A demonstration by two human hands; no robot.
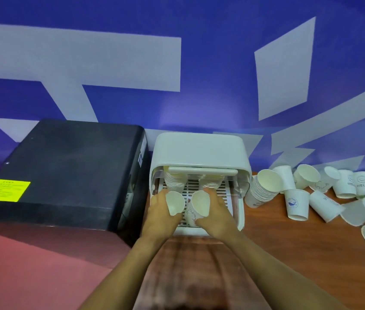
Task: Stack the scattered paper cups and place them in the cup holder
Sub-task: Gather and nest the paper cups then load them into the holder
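Fingers, left hand [161,211]: I see them curled round a single paper cup [174,203], mouth tilted toward me.
Fingers, right hand [218,212]: wrapped round a second paper cup [199,206], also tilted, just beside the first.
Position: both cups held over the slatted tray of the white cup holder [199,151], its front open.
Inside holder: two cup stacks [173,182] stand at the back.
Tabletop [266,238]: brown wood; a leaning stack of cups [261,190] touches the holder's right side, loose cups [324,198] scattered beyond.
Left of holder: black appliance [65,173] with yellow label.
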